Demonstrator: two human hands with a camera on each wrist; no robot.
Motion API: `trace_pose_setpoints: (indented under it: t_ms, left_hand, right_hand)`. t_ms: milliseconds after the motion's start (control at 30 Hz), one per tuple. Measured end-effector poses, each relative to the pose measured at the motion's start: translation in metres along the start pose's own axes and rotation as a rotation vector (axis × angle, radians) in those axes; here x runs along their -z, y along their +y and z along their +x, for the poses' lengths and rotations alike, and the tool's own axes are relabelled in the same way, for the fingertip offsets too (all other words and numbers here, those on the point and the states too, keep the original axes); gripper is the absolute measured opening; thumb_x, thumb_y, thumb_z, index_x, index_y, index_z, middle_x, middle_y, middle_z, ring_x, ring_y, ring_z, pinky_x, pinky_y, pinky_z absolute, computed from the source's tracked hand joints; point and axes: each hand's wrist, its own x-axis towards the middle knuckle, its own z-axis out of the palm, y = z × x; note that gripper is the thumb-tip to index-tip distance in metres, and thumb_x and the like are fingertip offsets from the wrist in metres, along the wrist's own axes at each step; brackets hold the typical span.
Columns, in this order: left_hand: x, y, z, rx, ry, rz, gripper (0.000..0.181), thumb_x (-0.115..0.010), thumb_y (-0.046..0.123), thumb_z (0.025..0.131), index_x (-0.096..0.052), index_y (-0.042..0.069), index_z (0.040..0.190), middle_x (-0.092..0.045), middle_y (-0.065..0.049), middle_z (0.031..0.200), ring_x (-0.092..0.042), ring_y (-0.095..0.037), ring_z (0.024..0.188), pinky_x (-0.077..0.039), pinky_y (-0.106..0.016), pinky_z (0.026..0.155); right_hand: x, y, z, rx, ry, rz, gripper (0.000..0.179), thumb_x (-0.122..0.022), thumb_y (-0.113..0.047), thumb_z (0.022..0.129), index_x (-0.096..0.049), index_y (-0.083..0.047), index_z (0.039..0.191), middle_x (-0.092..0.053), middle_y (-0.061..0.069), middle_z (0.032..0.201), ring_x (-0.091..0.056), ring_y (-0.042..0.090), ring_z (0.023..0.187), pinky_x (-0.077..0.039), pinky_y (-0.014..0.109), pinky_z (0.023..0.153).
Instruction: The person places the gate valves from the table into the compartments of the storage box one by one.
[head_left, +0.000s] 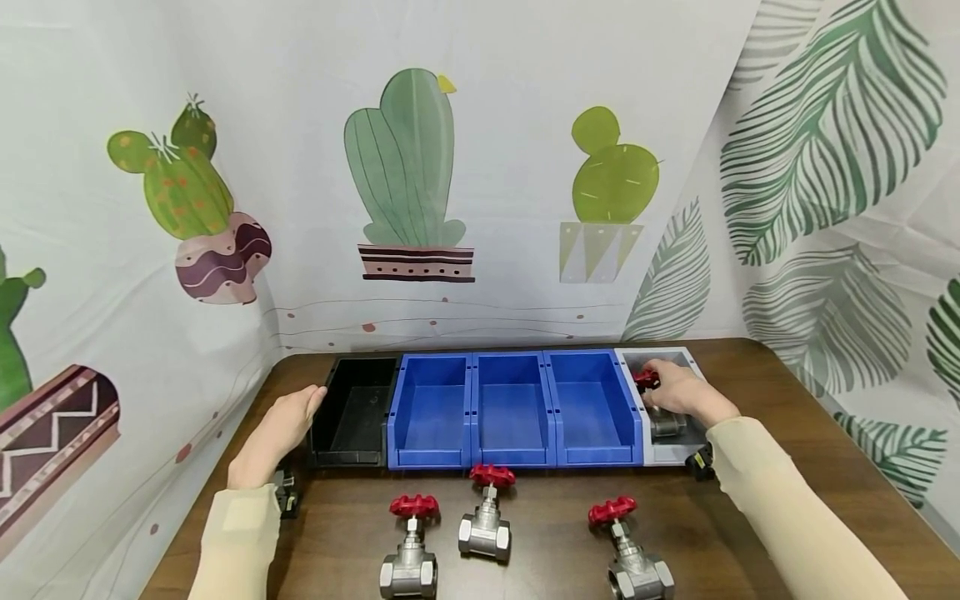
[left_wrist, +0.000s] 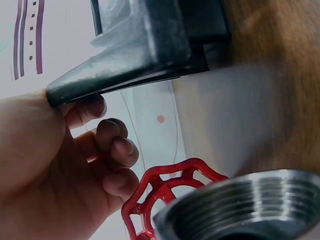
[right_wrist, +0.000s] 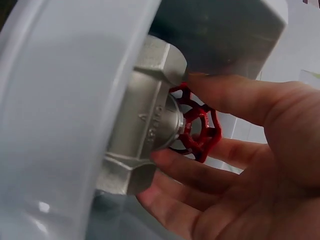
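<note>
My right hand reaches into the grey bin at the right end of the row. It holds a gate valve there; the right wrist view shows the thumb by the red handwheel and fingers against the metal body. My left hand grips the left wall of the black bin, with the rim between thumb and fingers. Close to the left wrist camera is another valve, with a red handwheel and a threaded opening.
Three blue bins stand between the black and grey ones. On the brown table in front lie a left valve, a middle valve and a right valve, all with red handwheels. A cactus-print cloth hangs behind.
</note>
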Motion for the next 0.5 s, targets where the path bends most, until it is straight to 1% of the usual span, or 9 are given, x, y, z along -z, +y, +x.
trace_pose_setpoints:
  t_ms: [100,167,333,400,433,500]
  left_hand:
    - [0.0,0.0,0.0,0.0,-0.002,0.001,0.031,-0.041,0.017,0.107,-0.061,-0.004,0.095,-0.065,-0.019,0.086,-0.062,-0.047,0.091,-0.046,-0.057,0.082]
    - [0.0,0.0,0.0,-0.002,0.0,0.002,0.031,-0.041,0.017,0.107,-0.061,-0.005,0.097,-0.066,-0.02,0.089,-0.062,-0.047,0.093,-0.046,-0.057,0.083]
    - [0.0,0.001,0.0,-0.003,0.005,0.002,0.031,-0.04,0.017,0.107,-0.059,-0.003,0.091,-0.062,-0.015,0.079,-0.063,-0.045,0.087,-0.047,-0.056,0.079]
    - [0.001,0.001,0.0,-0.001,0.004,0.003,0.031,-0.04,0.017,0.107,-0.058,-0.001,0.089,-0.061,-0.013,0.077,-0.063,-0.044,0.086,-0.047,-0.056,0.078]
    - [0.001,0.001,0.0,0.002,0.002,0.003,0.031,-0.04,0.018,0.107,-0.059,-0.002,0.091,-0.062,-0.014,0.079,-0.063,-0.045,0.087,-0.047,-0.056,0.079]
    - [0.001,0.001,-0.001,0.008,-0.004,0.002,0.032,-0.04,0.018,0.107,-0.059,-0.003,0.093,-0.064,-0.015,0.082,-0.063,-0.045,0.089,-0.046,-0.056,0.08]
  right_hand:
    - [0.003,-0.002,-0.004,0.002,0.003,-0.012,0.055,-0.068,-0.012,0.08,-0.048,0.013,0.125,-0.061,0.029,0.106,-0.059,0.04,0.09,-0.047,0.052,0.077]
    - [0.005,-0.004,-0.006,-0.002,0.008,-0.019,0.056,-0.068,-0.012,0.08,-0.047,0.013,0.125,-0.06,0.03,0.108,-0.059,0.043,0.093,-0.046,0.053,0.079]
    - [0.01,-0.007,-0.013,-0.012,0.033,-0.046,0.06,-0.069,-0.017,0.081,-0.047,0.013,0.128,-0.059,0.033,0.112,-0.054,0.053,0.105,-0.045,0.058,0.084]
    - [0.013,-0.009,-0.017,-0.014,0.043,-0.048,0.06,-0.068,-0.018,0.082,-0.047,0.012,0.129,-0.059,0.033,0.113,-0.052,0.055,0.107,-0.044,0.059,0.085]
    - [0.014,-0.011,-0.019,-0.014,0.044,-0.045,0.06,-0.068,-0.018,0.082,-0.046,0.013,0.129,-0.059,0.033,0.114,-0.051,0.055,0.109,-0.043,0.06,0.086]
    - [0.017,-0.013,-0.023,-0.006,0.05,-0.038,0.059,-0.067,-0.019,0.084,-0.046,0.013,0.13,-0.06,0.032,0.112,-0.054,0.053,0.106,-0.044,0.06,0.085]
